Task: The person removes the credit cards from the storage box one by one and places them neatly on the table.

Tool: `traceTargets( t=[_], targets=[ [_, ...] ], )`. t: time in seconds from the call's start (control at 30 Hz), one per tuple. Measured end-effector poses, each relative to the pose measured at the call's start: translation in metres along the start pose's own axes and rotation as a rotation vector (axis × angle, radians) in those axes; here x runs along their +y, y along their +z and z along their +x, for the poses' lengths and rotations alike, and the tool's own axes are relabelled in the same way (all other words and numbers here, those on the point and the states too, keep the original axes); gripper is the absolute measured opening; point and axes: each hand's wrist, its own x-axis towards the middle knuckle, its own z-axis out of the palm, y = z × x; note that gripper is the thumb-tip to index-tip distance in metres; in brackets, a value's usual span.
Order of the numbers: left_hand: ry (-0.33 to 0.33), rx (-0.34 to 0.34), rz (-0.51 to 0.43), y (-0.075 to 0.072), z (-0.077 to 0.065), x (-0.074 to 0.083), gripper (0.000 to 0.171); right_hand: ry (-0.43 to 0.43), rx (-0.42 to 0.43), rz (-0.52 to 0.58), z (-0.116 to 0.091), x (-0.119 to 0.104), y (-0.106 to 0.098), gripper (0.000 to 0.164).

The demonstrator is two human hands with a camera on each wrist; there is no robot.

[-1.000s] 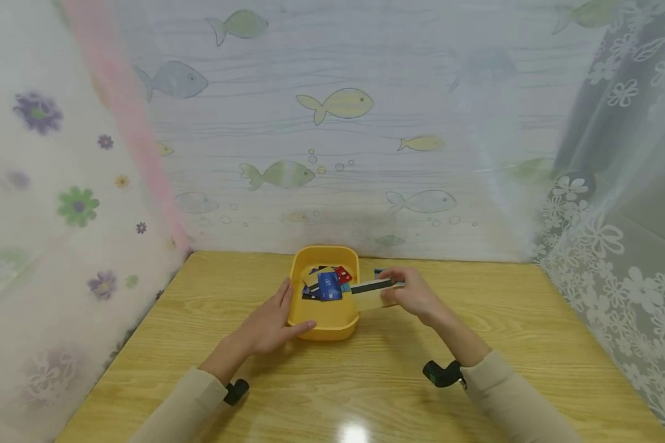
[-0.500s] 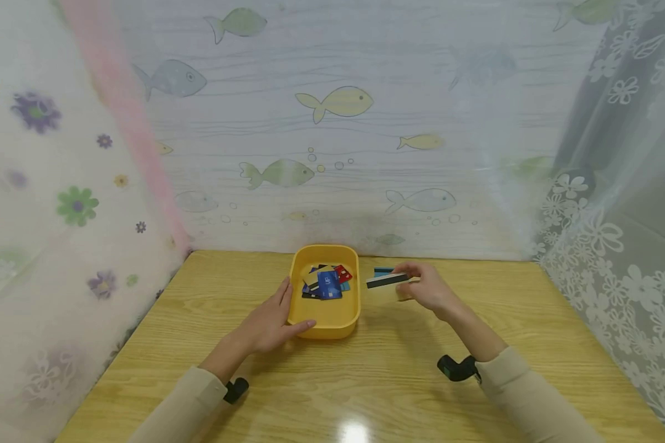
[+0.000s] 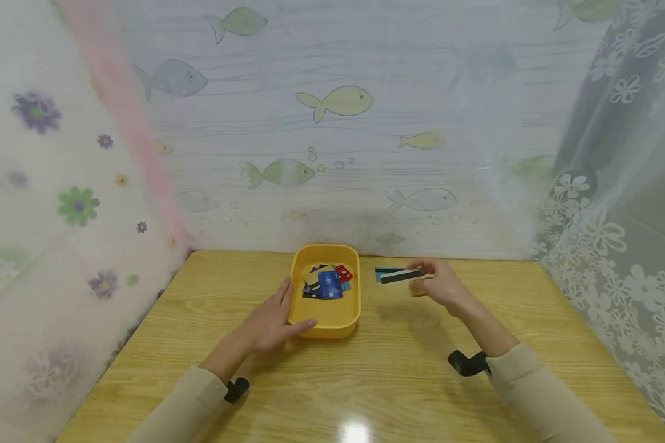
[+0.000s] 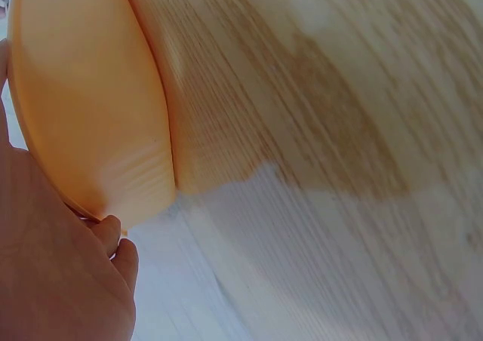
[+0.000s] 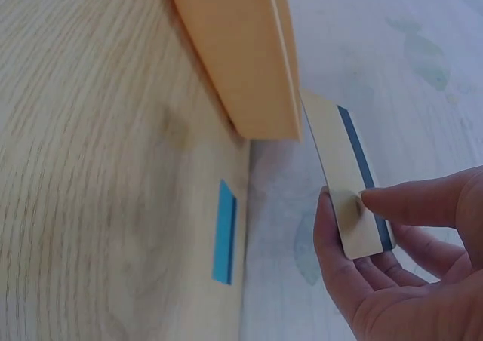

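Observation:
In the head view, a yellow plastic bin [image 3: 324, 317] stands on the table with several overlapping bank cards inside, a blue card [image 3: 330, 285] uppermost. My left hand [image 3: 268, 323] holds the bin at its near left corner, thumb on the near rim, other fingers along the left wall. In the left wrist view, two curled fingertips [image 4: 128, 262] show at the bin's rim. To the bin's right, my right hand [image 3: 440, 286] pinches a cream bank card [image 5: 339, 175] with a dark stripe, thumb on its striped face. The card is raised and tilted above a teal card [image 5: 224, 235] lying flat.
The wooden table [image 3: 332, 387] ends at a hanging curtain with fish drawings [image 3: 343, 147] close behind the bin. A flowered curtain [image 3: 72, 271] borders the left side, and a lace curtain [image 3: 632, 307] the right. Both wrists carry small black cameras.
My right hand has moved right, away from the bin, carrying the cream card, which now overlaps the teal card in the head view. My left hand and the bin have stayed put.

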Motion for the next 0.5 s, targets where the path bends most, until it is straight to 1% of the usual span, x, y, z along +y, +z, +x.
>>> traceTargets(
  t=[0.13, 0.3, 0.5],
  targets=[
    [-0.006, -0.005, -0.001, 0.0, -0.001, 0.001, 0.116, 0.01, 0.008, -0.023, -0.001, 0.001, -0.004, 0.042],
    [-0.006, -0.008, -0.004, -0.001, -0.001, 0.001, 0.115, 0.018, 0.016, 0.008, 0.0, 0.004, -0.01, 0.044],
    [-0.006, -0.008, -0.001, -0.001, -0.001, 0.001, 0.114, 0.037, 0.037, 0.016, 0.006, 0.016, -0.015, 0.045]
  ],
)
